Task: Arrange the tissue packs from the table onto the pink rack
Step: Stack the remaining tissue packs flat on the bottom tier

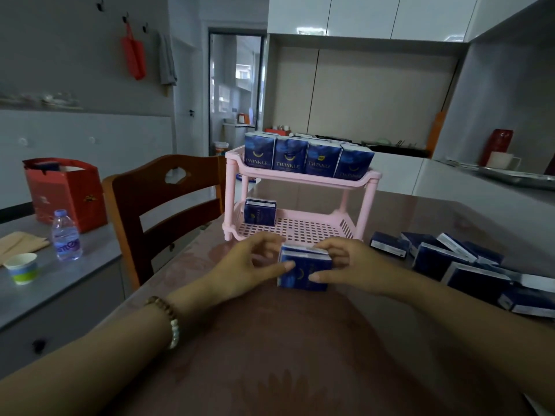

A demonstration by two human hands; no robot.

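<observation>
Left grip (240,265) and right grip (351,262) clasp dark-blue tissue pack (304,273), moon-printed, white-topped.

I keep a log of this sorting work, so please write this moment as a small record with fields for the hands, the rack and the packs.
left hand: grips the held pack on its left side
right hand: grips the same pack on its right side
held pack: blue, just before the pink rack
top shelf: four upright packs in the front row
lower shelf: one pack, at the left end
loose packs: a heap on the table, at the right
</observation>
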